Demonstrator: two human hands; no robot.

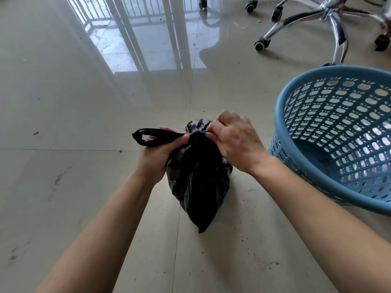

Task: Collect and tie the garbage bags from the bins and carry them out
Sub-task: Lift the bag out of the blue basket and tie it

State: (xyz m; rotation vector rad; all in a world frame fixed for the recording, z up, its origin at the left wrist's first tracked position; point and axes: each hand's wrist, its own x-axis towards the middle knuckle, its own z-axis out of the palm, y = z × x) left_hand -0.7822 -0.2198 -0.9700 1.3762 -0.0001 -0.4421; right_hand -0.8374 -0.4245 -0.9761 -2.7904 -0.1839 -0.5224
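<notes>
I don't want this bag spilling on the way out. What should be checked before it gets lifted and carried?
1. Neck of the black garbage bag gathered shut: ok.
2. Knot pulled fully tight: cannot tell, fingers cover it.
3. Left hand grip on the handle loop: ok.
4. Right hand grip on the other end: ok.
5. Bag out of the blue basket: ok.
6. Bag free of tears: cannot tell.

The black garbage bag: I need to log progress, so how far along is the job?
Done: the black bag is out of the blue bin. In hand: left hand and right hand pull its handles into a knot. Left: carrying it out.
</notes>
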